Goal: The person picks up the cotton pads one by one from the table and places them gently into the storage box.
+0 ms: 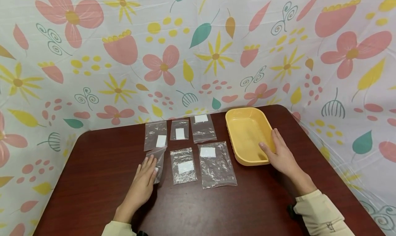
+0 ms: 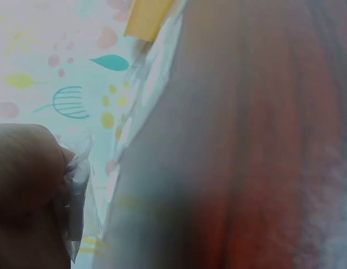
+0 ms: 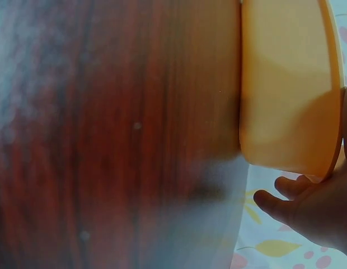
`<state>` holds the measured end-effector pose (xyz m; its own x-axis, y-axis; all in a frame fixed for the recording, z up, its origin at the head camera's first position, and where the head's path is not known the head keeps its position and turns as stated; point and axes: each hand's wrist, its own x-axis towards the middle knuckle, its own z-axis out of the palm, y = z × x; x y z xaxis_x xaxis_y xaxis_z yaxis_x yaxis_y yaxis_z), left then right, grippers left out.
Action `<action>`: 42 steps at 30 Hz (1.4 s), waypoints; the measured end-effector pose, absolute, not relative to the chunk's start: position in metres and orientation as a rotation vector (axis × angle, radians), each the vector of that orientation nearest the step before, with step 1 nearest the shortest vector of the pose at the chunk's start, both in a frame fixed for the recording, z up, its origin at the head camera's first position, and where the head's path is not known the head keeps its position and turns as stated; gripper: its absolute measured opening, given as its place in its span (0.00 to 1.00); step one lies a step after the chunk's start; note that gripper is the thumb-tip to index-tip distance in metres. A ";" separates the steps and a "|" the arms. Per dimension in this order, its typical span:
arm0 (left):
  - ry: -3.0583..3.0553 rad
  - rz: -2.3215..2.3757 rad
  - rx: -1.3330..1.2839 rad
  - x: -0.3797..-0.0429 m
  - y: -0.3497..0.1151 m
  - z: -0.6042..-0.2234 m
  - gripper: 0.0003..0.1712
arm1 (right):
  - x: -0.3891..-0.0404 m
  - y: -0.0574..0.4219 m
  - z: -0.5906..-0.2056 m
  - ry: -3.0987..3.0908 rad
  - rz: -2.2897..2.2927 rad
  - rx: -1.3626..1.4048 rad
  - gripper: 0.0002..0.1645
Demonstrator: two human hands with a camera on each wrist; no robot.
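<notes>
My left hand [image 1: 141,182] holds a small clear zip-lock bag [image 1: 159,157] with a white label, its fingers extended over the bag. In the left wrist view the crinkled bag [image 2: 78,207] sticks out past the thumb, raised off the tabletop. The right hand [image 1: 283,157] grips the near right side of a yellow plastic tray [image 1: 236,150], thumb over the rim and fingers along the outside. From the right wrist, the tray's wall [image 3: 291,95] shows with fingertips [image 3: 268,203] beside its end. No contents show inside the tray.
Several clear labelled bags lie flat mid-table, including a large one [image 1: 218,170], a crinkled one [image 1: 182,177] and one at the back left [image 1: 151,129]. The dark red-brown table [image 1: 102,167] meets a flowered cloth [image 1: 173,91] behind and at both sides.
</notes>
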<state>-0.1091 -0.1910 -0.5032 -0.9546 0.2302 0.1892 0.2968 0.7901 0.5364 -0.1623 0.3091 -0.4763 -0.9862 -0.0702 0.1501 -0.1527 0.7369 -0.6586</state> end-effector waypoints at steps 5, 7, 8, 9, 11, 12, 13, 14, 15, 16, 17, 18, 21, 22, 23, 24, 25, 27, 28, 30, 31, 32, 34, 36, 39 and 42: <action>-2.840 -0.913 -0.444 -0.108 -0.186 -0.493 0.28 | -0.162 0.310 -0.476 -2.815 1.086 0.180 0.51; -2.836 -0.928 -0.454 -0.108 -0.183 -0.489 0.28 | -0.162 0.310 -0.477 -2.812 1.083 0.181 0.51; -2.835 -0.936 -0.458 -0.108 -0.181 -0.487 0.28 | -0.162 0.310 -0.477 -2.809 1.084 0.181 0.52; -2.830 -0.944 -0.464 -0.108 -0.179 -0.485 0.29 | -0.162 0.310 -0.477 -2.806 1.084 0.183 0.52; -2.811 -0.948 -0.484 -0.108 -0.176 -0.482 0.28 | -0.162 0.309 -0.476 -2.801 1.086 0.182 0.52; -2.799 -0.950 -0.495 -0.108 -0.174 -0.481 0.28 | -0.162 0.309 -0.477 -2.800 1.088 0.181 0.52; -2.786 -0.955 -0.504 -0.109 -0.172 -0.480 0.28 | -0.162 0.309 -0.477 -2.798 1.086 0.181 0.52; -2.775 -0.963 -0.513 -0.109 -0.170 -0.479 0.28 | -0.162 0.309 -0.477 -2.798 1.085 0.181 0.52; -2.762 -0.970 -0.525 -0.110 -0.167 -0.478 0.28 | -0.162 0.309 -0.477 -2.799 1.082 0.181 0.52; -2.749 -0.975 -0.540 -0.111 -0.165 -0.477 0.28 | -0.162 0.308 -0.477 -2.800 1.080 0.179 0.52; -2.745 -0.985 -0.550 -0.112 -0.163 -0.476 0.28 | -0.162 0.308 -0.477 -2.801 1.077 0.178 0.52; -2.743 -0.994 -0.561 -0.113 -0.160 -0.476 0.28 | -0.162 0.308 -0.477 -2.802 1.075 0.178 0.52; -2.748 -1.022 -0.589 -0.116 -0.152 -0.472 0.29 | -0.162 0.308 -0.477 -2.806 1.070 0.177 0.52; -2.754 -1.029 -0.595 -0.117 -0.150 -0.470 0.29 | -0.162 0.308 -0.477 -2.807 1.070 0.176 0.52; -2.759 -1.036 -0.603 -0.118 -0.147 -0.468 0.29 | -0.162 0.308 -0.477 -2.807 1.069 0.175 0.52; -2.758 -1.039 -0.614 -0.120 -0.144 -0.467 0.29 | -0.162 0.308 -0.477 -2.806 1.069 0.174 0.52; -2.756 -1.045 -0.625 -0.121 -0.141 -0.465 0.29 | -0.161 0.308 -0.477 -2.807 1.068 0.172 0.52; -2.741 -1.045 -0.656 -0.124 -0.135 -0.462 0.29 | -0.161 0.308 -0.477 -2.806 1.068 0.168 0.52; -2.731 -1.044 -0.673 -0.126 -0.131 -0.461 0.29 | -0.161 0.308 -0.477 -2.804 1.066 0.167 0.52; -2.710 -1.028 -0.712 -0.130 -0.124 -0.459 0.29 | -0.161 0.309 -0.478 -2.802 1.063 0.164 0.52; -2.706 -1.022 -0.729 -0.132 -0.120 -0.458 0.29 | -0.161 0.309 -0.478 -2.804 1.061 0.163 0.52; -2.701 -1.014 -0.748 -0.134 -0.116 -0.457 0.29 | -0.161 0.309 -0.478 -2.804 1.060 0.163 0.52; -2.705 -1.002 -0.776 -0.139 -0.108 -0.455 0.29 | -0.161 0.310 -0.478 -2.803 1.061 0.163 0.52; -2.720 -0.993 -0.795 -0.143 -0.100 -0.453 0.29 | -0.162 0.310 -0.478 -2.802 1.066 0.164 0.52; -2.752 -0.968 -0.826 -0.151 -0.090 -0.451 0.29 | -0.162 0.309 -0.478 -2.800 1.071 0.166 0.52; -2.773 -0.922 -0.867 -0.159 -0.080 -0.449 0.29 | -0.161 0.310 -0.478 -2.796 1.077 0.175 0.52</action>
<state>-0.1586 -0.0797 -0.4489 -0.8342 0.4883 0.2562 0.5444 0.6559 0.5229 -0.1613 0.3095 -0.4783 -0.9835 -0.0579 0.1715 -0.1580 0.7371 -0.6571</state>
